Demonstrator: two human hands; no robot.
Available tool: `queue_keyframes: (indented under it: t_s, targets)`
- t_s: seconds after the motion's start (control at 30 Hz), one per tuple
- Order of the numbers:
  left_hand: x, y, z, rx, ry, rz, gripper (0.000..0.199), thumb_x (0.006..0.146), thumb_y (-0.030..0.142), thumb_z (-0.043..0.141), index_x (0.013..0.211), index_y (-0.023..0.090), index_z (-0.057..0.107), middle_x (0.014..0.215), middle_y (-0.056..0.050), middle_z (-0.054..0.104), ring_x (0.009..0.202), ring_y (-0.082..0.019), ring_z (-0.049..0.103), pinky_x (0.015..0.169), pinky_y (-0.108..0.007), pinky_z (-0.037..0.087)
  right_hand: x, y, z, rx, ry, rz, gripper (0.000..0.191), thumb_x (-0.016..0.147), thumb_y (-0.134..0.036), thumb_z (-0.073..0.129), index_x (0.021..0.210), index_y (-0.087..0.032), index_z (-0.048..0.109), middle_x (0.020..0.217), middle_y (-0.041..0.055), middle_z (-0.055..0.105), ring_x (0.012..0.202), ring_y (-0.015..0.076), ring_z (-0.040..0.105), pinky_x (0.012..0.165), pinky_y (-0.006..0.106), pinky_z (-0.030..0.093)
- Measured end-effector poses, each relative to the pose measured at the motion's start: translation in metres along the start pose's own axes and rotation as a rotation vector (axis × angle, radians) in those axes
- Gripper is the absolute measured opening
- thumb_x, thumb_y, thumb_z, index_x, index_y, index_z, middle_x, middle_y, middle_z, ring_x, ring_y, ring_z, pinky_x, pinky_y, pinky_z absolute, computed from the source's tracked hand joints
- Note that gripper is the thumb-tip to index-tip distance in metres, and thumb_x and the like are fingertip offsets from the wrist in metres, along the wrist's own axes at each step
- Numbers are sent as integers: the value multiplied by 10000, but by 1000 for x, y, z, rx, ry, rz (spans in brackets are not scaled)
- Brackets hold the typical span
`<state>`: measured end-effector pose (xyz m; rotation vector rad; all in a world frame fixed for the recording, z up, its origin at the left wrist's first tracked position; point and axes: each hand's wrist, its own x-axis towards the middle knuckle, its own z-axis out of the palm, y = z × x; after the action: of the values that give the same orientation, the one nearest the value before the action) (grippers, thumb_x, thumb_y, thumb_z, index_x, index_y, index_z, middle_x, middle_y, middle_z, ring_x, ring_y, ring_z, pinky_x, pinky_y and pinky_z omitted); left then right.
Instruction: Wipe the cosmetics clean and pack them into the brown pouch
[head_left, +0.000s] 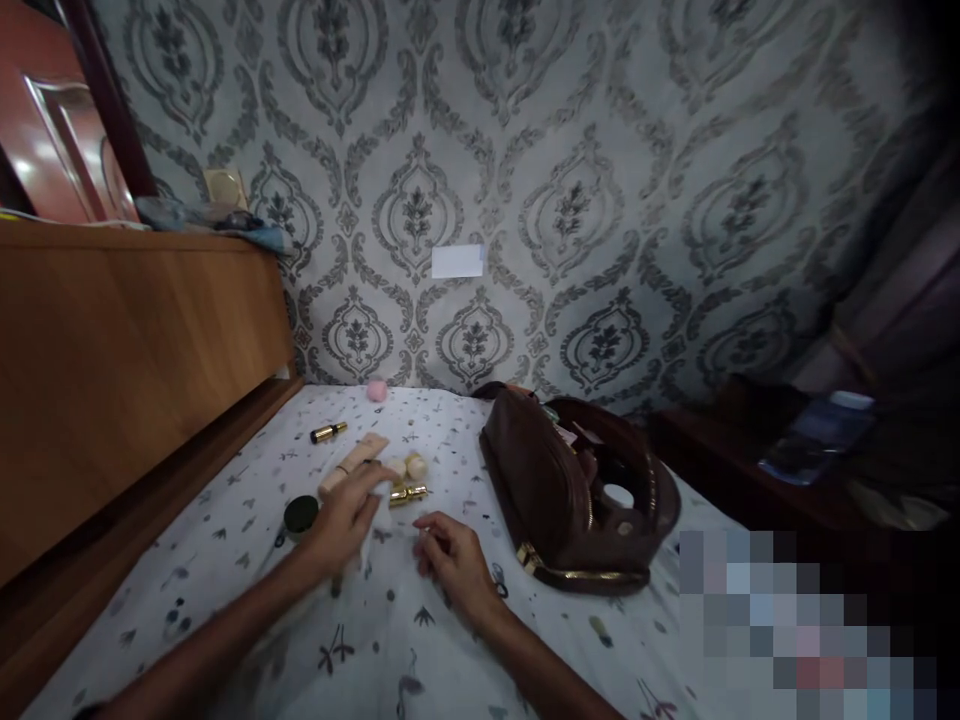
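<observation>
Over the white patterned cloth, my left hand point(343, 520) reaches among small items, its fingers partly blurred, with something white and soft point(381, 508) at the fingertips. Beside it lie a dark round lid or jar point(301, 514), a beige tube point(352, 462), round cream-coloured items point(416, 465) and a gold-coloured bottle point(409, 494). My right hand point(454, 565) hovers just right of these, fingers curled; whether they hold anything is hidden. An open brown bag point(570, 490) stands to its right, with a white round item point(618, 496) inside.
Farther back are a small black-and-gold tube point(328, 432) and a pink item point(376, 390). A wooden cabinet point(142, 370) borders the left, and a patterned wall point(525, 200) rises behind. A clear bottle point(817, 435) is at the right.
</observation>
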<state>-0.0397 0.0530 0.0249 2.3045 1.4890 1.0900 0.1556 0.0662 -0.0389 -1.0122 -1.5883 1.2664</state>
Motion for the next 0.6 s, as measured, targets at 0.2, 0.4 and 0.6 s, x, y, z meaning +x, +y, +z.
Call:
queue_keyframes:
  t_s: [0.2,0.4,0.6]
  targets:
    - [119,-46,-28,252,41,-227,288,889,30,469,969,163,711,1132,-76,669,1141,-230,616,1055,-403,457,0,4,1,-39,-29,-20,265,805,-350,514,931,-168,659,630,-12,612,514,136,568,536,251,427]
    - [201,-88,-12,409,98,-546,341,957,357,631,1236,161,606,1272,-99,623,1106,-248,637,938,-473,548,-3,2,1,-66,-37,22,266,818,-233,507,969,-176,718,601,-30,584,518,116,550,537,212,426]
    - [230,-107,19,434,39,-610,395,959,373,623,1292,164,575,1340,-118,582,1170,-275,605,982,-513,519,-5,4,0,-161,12,26,304,794,-125,546,996,-203,759,616,-27,617,542,117,569,548,196,435]
